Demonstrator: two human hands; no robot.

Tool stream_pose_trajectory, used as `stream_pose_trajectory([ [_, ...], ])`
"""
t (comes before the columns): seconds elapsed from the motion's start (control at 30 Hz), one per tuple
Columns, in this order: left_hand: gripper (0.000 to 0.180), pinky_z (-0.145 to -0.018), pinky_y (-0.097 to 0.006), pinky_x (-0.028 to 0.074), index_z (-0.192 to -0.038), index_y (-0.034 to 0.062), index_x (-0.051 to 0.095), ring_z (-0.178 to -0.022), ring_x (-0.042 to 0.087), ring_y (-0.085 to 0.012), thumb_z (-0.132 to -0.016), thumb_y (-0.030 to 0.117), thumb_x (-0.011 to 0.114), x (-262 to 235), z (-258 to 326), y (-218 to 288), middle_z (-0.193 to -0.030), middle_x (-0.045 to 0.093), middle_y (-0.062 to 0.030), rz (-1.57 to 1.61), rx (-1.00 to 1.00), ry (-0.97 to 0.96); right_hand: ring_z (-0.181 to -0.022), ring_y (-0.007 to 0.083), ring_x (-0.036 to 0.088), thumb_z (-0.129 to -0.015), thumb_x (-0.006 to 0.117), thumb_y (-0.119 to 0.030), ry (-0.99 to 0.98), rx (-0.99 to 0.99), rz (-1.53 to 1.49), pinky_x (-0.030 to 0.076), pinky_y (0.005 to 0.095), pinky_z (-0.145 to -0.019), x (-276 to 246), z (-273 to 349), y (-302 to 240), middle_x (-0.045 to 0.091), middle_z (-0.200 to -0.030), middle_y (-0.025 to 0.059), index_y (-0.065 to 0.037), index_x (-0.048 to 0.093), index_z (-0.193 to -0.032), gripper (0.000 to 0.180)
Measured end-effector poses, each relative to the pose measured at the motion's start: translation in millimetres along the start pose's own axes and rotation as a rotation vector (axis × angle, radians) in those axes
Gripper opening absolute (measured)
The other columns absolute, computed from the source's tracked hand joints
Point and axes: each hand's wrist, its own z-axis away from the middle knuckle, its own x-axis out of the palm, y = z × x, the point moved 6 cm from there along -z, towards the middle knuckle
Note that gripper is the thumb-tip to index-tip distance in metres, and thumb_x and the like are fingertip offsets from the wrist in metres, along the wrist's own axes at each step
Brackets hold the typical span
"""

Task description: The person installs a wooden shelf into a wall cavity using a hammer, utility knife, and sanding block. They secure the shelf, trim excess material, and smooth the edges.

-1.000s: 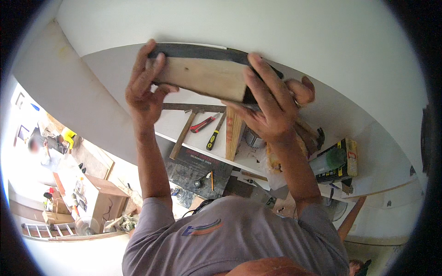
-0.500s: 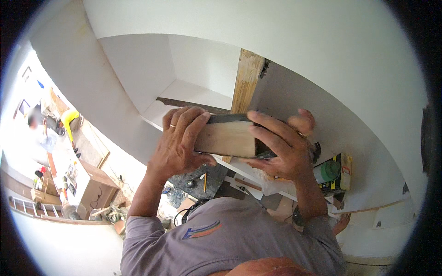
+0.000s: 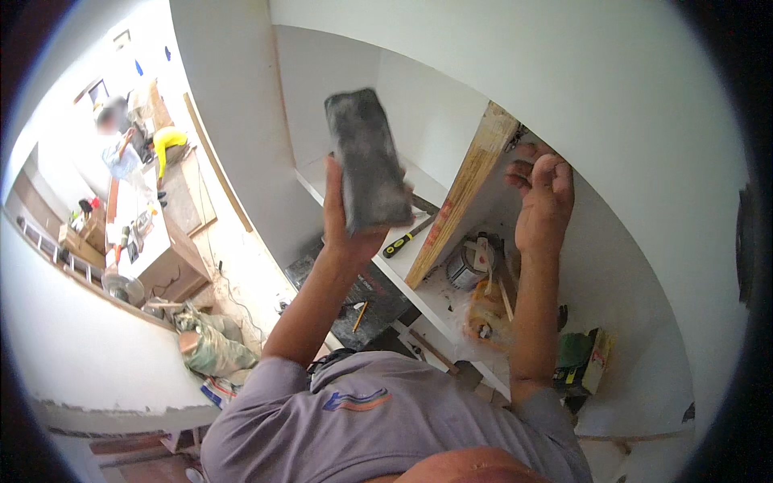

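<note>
While left hand [image 3: 348,229] grips the grey block [image 3: 366,161] upright, right hand [image 3: 541,201], fingers loosely open, rests on white arch [image 3: 636,161] by wood prop [image 3: 463,201] — hands well apart.

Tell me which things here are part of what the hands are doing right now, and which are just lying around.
In hand:
- left hand grips a grey sanding block
- right hand rests on the white wall beside the wooden plank

Lying about:
- screwdriver on the shelf
- paint can
- green box
- workbench further back
</note>
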Motion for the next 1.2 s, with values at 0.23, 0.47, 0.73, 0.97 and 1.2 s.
stream_pose_trajectory([
  [0.23, 0.063, -0.081, -0.051, 0.052, -0.127, 0.0065, 0.056, -0.102, 0.062, -0.0353, -0.1, 0.061, 0.039, 83.7, -106.5, 0.8, -0.111, 0.063, -0.0175, 0.121, 0.058, 0.116, -0.071, 0.0124, 0.056, -0.093, 0.074, -0.038, 0.159, -0.168, 0.126, 0.048, 0.0288, -0.061, 12.8, -32.6, -10.9, 0.063, -0.092, 0.0044, -0.006, 0.062, -0.107, 0.037],
  [0.47, 0.061, -0.101, -0.057, 0.044, -0.145, 0.0099, 0.04, -0.124, 0.052, -0.035, -0.102, 0.053, 0.035, 91.6, -142.5, 10.3, -0.138, 0.049, -0.0174, 0.134, 0.103, 0.07, -0.065, 0.0102, 0.05, -0.098, 0.068, -0.027, 0.068, -0.305, 0.15, 0.044, 0.0285, -0.057, 19.7, -32.6, -22.5, 0.061, -0.083, 0.0026, -0.004, 0.063, -0.1, 0.024],
  [0.73, 0.052, -0.09, -0.055, 0.05, -0.129, 0.0118, 0.056, -0.111, 0.06, -0.0334, -0.101, 0.05, 0.034, 97.4, -137.2, 12.3, -0.119, 0.063, -0.0123, 0.138, 0.09, 0.068, -0.063, 0.0105, 0.05, -0.097, 0.069, -0.029, 0.145, -0.375, 0.235, 0.044, 0.0292, -0.057, 8.9, -37.7, -16.0, 0.061, -0.081, 0.0023, -0.005, 0.065, -0.093, 0.024],
  [0.97, 0.063, -0.104, -0.064, 0.041, -0.145, 0.0171, 0.038, -0.13, 0.05, -0.0367, -0.099, 0.06, 0.045, 29.2, -215.8, 58.6, -0.139, 0.049, -0.0135, 0.243, 0.211, 0.052, -0.059, 0.0108, 0.049, -0.095, 0.071, -0.024, 0.195, -0.311, 0.269, 0.043, 0.0288, -0.054, 9.5, -36.9, -8.1, 0.056, -0.075, 0.0012, -0.008, 0.06, -0.091, 0.02],
  [1.2, 0.063, -0.103, -0.059, 0.047, -0.142, 0.0134, 0.04, -0.126, 0.054, -0.0354, -0.1, 0.06, 0.042, -22.4, -255.4, 131.7, -0.136, 0.051, -0.0151, 0.119, 0.27, 0.126, -0.058, 0.01, 0.047, -0.095, 0.07, -0.021, 0.074, -0.222, 0.078, 0.042, 0.0263, -0.052, 18.4, -34.6, -10.5, 0.056, -0.074, 0.0012, -0.009, 0.058, -0.091, 0.017],
])
